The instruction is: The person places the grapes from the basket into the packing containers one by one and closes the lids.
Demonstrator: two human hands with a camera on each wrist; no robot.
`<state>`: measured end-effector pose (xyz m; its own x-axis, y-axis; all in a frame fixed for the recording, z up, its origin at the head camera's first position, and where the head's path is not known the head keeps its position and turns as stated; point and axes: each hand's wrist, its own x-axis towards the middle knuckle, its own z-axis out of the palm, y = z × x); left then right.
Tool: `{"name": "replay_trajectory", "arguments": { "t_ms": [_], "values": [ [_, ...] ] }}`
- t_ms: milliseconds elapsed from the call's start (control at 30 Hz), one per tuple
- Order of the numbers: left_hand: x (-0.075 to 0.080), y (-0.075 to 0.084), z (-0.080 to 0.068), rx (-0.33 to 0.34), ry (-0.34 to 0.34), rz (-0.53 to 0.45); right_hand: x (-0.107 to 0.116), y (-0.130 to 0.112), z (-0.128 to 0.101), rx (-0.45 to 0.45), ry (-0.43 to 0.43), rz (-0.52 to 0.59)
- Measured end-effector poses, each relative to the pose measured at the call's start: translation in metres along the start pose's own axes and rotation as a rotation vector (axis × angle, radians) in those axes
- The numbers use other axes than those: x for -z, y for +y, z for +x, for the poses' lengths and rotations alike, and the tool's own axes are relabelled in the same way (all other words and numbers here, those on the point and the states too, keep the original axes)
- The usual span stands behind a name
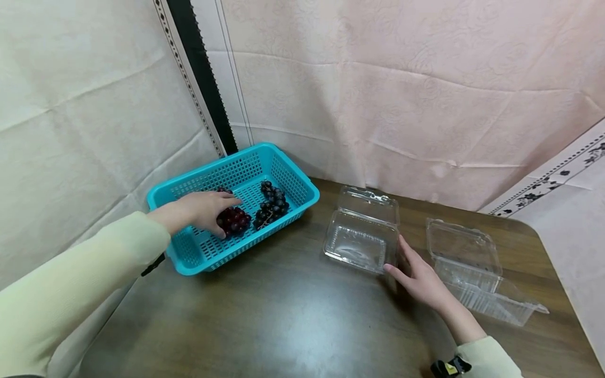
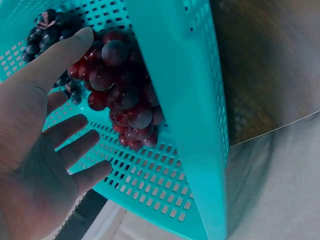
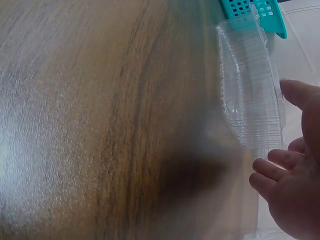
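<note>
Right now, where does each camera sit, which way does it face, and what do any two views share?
Head: worn high, looking forward and down at the table; shows both sleeved arms, left hand and right hand.
Left wrist: looks past that palm into the teal basket at the red grapes.
Right wrist: looks along the wood to the clear clamshell box; fingers show.
Shared: head and left wrist both show the grapes and basket.

A bunch of round dark red grapes [image 1: 233,220] lies in a turquoise perforated plastic basket [image 1: 288,181], under the left hand [image 1: 200,210]. An open clear plastic clamshell box [image 1: 359,244] sits empty on the surface, the right hand [image 1: 420,281] touching its near corner
</note>
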<state>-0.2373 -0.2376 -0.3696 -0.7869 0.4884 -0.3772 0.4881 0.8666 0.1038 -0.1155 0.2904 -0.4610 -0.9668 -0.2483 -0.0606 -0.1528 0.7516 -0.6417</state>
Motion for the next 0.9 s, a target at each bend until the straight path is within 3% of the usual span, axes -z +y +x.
{"name": "replay_trajectory", "arguments": {
  "t_ms": [300,900],
  "values": [
    [-0.007,0.002,0.007,-0.016,-0.05,0.041,0.0,0.001,-0.002,-0.034,-0.013,0.015],
    [-0.025,-0.004,0.023,-0.033,-0.037,0.096,-0.005,0.003,-0.003,-0.071,-0.021,0.19]
  ]
}}
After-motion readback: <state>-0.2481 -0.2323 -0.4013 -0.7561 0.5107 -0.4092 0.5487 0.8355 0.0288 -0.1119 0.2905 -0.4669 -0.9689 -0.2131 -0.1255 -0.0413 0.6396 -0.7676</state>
